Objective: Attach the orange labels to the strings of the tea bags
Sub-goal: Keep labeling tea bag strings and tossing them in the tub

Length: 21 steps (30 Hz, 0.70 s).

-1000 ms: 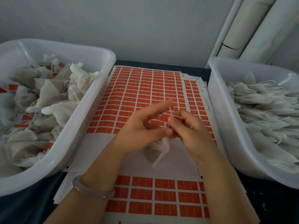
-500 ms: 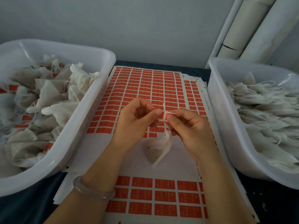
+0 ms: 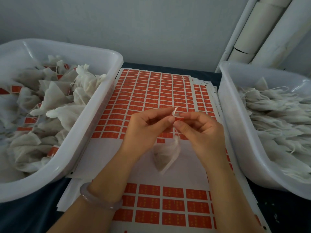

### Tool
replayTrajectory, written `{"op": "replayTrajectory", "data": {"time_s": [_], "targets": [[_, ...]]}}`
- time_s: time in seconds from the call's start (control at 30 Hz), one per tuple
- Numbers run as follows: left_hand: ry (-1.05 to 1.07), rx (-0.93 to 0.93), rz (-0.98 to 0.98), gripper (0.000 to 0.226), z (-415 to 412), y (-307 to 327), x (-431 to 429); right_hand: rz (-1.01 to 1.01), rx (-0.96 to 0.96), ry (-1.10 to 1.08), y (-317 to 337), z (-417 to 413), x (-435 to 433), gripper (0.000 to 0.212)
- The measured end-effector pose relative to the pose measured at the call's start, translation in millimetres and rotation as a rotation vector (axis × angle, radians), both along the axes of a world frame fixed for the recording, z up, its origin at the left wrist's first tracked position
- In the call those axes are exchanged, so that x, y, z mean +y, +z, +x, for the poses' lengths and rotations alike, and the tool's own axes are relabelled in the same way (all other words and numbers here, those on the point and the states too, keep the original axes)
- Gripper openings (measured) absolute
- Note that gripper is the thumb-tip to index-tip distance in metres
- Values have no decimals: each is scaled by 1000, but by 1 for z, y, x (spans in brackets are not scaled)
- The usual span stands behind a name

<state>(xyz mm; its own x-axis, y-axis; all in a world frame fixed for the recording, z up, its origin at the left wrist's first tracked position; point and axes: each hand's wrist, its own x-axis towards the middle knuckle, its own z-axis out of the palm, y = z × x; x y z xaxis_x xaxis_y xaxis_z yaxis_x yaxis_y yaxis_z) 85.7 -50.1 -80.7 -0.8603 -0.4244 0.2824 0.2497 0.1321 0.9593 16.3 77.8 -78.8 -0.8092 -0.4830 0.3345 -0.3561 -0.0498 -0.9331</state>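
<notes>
While the tea bag (image 3: 165,155) dangles below, left hand (image 3: 144,130) and right hand (image 3: 200,132) both pinch its orange label (image 3: 178,118).

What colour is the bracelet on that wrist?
The bracelet is a pale, milky pinkish-grey and looks slightly see-through. It shows best in the head view.

White pipes (image 3: 254,31) — grey wall (image 3: 134,22)

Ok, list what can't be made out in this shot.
Head view:
Print on the orange label: too small, mostly covered by the right hand.
Where the string meets it: hidden by the left hand.
Contents of the tea bag: blurred.
Outer sides of left tub and right tub: cut by frame edges.
</notes>
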Motion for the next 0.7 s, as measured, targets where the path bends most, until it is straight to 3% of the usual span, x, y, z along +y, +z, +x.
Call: {"op": "replayTrajectory", "data": {"time_s": [0.17, 0.37, 0.7], "targets": [[-39, 36, 63, 26, 0, 0, -1, 13, 32, -23, 0, 2, 1, 13], [15, 67, -33, 28, 0, 0, 1, 19, 48, -58, -3, 1, 1, 5], [7, 86, -22, 23, 0, 0, 2, -52, 2, -133, -4, 0, 1, 13]]}}
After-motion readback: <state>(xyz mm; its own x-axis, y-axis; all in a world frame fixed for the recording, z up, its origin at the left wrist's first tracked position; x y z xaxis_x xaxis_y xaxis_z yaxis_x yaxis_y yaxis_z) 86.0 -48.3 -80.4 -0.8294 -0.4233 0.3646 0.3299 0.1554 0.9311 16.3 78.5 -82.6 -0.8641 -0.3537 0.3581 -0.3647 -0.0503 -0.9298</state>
